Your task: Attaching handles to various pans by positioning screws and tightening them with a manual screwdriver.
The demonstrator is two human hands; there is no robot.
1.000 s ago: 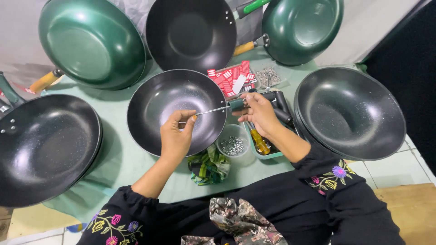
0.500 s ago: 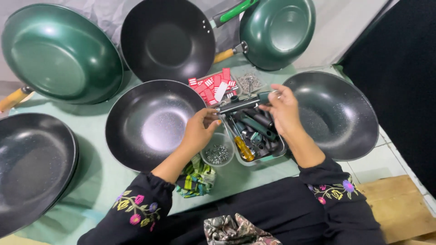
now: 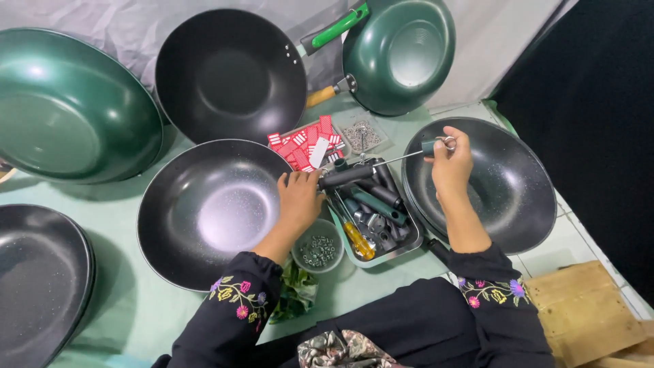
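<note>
Gripping a black pan handle (image 3: 351, 176) at its near end, the left hand (image 3: 300, 199) is closed around it above the grey tray (image 3: 409, 243) of spare handles. Right hand (image 3: 451, 162) pinches the ringed end of a thin metal rod (image 3: 398, 157) that runs to the handle's far end, over a black wok (image 3: 504, 184). Handle is dark, cylindrical, nearly level. Desk (image 3: 129, 307) carries a pale green cloth, more woks, a small bowl of screws (image 3: 317, 249); a wooden board (image 3: 586, 310) lies at right.
</note>
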